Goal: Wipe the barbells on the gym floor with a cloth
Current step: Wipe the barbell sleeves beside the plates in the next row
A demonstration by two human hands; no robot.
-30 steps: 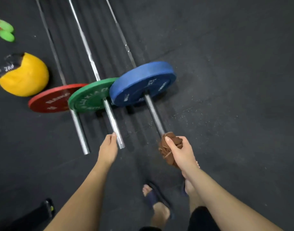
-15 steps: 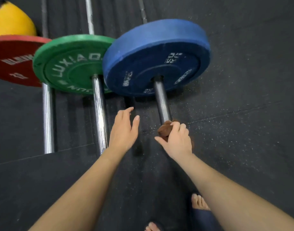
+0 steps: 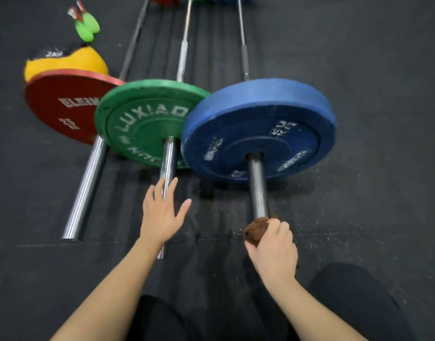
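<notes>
Three barbells lie side by side on the black gym floor. The right one carries a blue plate (image 3: 258,129), and its steel sleeve (image 3: 257,188) points toward me. My right hand (image 3: 273,249) grips a brown cloth (image 3: 255,230) wrapped round the near end of that sleeve. The middle barbell has a green plate (image 3: 147,124) and a shiny sleeve (image 3: 169,158). My left hand (image 3: 162,215) hovers with spread fingers over that sleeve; contact is unclear. The left barbell bears a red plate (image 3: 63,104).
A yellow medicine ball (image 3: 71,61) sits behind the red plate, with two green clubs (image 3: 87,27) farther back. The long bar shafts run away to the top of the view. My dark-clothed knees (image 3: 354,303) fill the bottom edge.
The view has pulled back and lowered, and my knees are now in view. My right hand with the cloth stays at the end of the blue barbell's sleeve. My left hand stays open by the middle sleeve.
</notes>
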